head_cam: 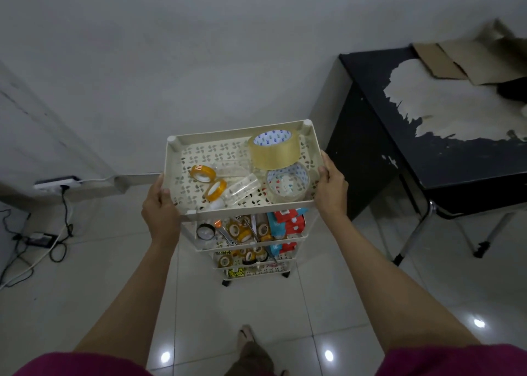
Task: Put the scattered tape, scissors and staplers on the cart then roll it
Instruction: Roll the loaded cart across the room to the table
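A cream plastic cart (228, 131) with several tiers stands on the tiled floor in front of me. My left hand (161, 204) grips the left rim of its top tray, and my right hand (330, 187) grips the right rim. The top tray holds a big brown tape roll (273, 148), a clear wide roll (288, 186) and two small orange rolls (203, 173). Lower tiers hold more tape rolls (238, 231), scissors (226, 235) and red-and-blue packs (286, 224).
A worn black table (422, 136) with cardboard (470, 61) on it stands close to the right of the cart. A white wall lies just behind. Power strips and cables (54, 227) lie on the floor at left. My foot (246, 335) shows below.
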